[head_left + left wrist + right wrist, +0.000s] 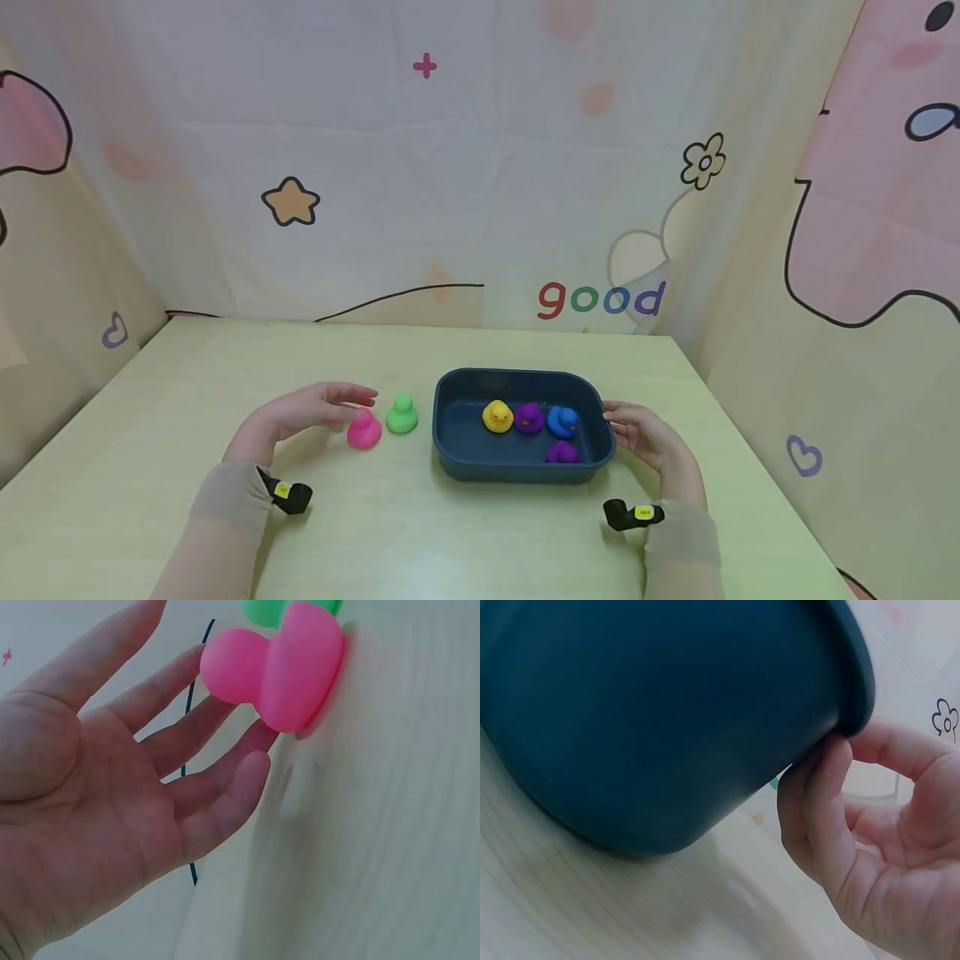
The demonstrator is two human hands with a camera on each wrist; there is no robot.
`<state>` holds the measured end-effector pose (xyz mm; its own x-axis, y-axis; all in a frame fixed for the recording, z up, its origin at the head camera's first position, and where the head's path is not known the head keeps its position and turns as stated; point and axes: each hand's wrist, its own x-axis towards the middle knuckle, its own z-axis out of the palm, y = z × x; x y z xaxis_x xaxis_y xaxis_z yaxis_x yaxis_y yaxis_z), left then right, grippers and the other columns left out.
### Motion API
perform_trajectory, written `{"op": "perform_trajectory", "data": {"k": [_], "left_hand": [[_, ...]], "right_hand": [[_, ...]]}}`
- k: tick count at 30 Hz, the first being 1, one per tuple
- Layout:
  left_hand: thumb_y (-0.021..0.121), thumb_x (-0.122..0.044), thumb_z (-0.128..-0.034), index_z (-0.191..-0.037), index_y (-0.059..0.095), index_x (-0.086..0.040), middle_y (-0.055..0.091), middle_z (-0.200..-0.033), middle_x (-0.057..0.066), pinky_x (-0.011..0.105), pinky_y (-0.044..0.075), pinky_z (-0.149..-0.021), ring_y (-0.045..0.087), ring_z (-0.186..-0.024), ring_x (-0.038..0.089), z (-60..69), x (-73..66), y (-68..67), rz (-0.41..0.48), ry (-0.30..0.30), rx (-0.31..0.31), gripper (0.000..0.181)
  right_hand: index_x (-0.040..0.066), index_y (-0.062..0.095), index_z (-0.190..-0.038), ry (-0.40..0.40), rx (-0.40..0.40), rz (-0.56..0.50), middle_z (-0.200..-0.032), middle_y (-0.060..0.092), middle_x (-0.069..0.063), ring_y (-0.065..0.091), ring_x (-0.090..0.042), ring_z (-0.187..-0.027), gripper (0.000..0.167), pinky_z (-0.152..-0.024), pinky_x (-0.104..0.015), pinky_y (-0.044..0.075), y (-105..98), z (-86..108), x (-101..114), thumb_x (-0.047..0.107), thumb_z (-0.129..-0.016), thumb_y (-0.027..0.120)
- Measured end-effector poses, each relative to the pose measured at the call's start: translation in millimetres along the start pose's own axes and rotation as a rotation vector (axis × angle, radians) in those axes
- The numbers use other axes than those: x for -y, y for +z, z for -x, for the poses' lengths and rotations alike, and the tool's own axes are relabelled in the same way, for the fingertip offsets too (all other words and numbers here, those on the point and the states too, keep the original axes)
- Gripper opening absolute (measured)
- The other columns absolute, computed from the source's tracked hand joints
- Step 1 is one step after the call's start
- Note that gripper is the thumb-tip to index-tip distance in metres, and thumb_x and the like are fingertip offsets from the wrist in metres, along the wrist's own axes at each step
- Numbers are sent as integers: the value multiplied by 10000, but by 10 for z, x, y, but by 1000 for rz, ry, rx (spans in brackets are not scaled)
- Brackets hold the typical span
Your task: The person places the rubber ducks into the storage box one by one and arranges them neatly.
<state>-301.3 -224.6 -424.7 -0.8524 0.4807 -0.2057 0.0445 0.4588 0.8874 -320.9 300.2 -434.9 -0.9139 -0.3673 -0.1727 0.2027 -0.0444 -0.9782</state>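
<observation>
My left hand (311, 410) is beside the pink duck (363, 430), fingers extended and slightly bent behind it; in the left wrist view the palm (90, 787) faces the camera and the pink duck (277, 667) is by the fingertips. A green duck (402, 415) sits just right of the pink one. My right hand (652, 437) is at the right end of the dark blue bin (510, 472); in the right wrist view its thumb and fingers (825, 802) pinch the bin's rim (859, 690). Inside lie a yellow duck (497, 417), a blue duck (562, 422) and two purple ducks (528, 418).
The pale wooden table (360, 533) extends around the bin and ducks. A printed cloth (480, 183) hangs behind it and along both sides. Each wrist wears a black strap with a small camera.
</observation>
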Motion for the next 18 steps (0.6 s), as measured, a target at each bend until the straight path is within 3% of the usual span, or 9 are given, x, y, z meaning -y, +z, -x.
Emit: {"op": "perform_trajectory", "data": {"k": [6, 13, 18], "left_hand": [[638, -245, -929, -1449, 457, -64, 449, -1492, 151, 463, 399, -1042, 410, -1341, 335, 16, 70, -6, -35, 26, 39, 579], [673, -193, -905, -1436, 465, -39, 453, -1476, 183, 604, 290, -1112, 406, -1337, 363, -20, 154, -6, -33, 57, 60, 591], [638, -153, -925, -1431, 468, -33, 433, -1480, 210, 593, 308, -1111, 397, -1331, 381, -47, 171, 19, -37, 60, 56, 547]], "right_hand": [[-104, 381, -1338, 3, 1, -12, -927, 684, 67, 660, -22, -787, 368, -734, -165, 555, 3, 2, -3, 28, -996, 415], [-92, 402, -1317, -3, 17, -20, -926, 688, 65, 661, -21, -791, 338, -727, -166, 555, -1, 6, -2, 16, -997, 404], [-47, 472, -1242, -13, 25, -24, -921, 691, 62, 664, -22, -792, 262, -732, -168, 556, 9, 17, 9, 12, -996, 405]]}}
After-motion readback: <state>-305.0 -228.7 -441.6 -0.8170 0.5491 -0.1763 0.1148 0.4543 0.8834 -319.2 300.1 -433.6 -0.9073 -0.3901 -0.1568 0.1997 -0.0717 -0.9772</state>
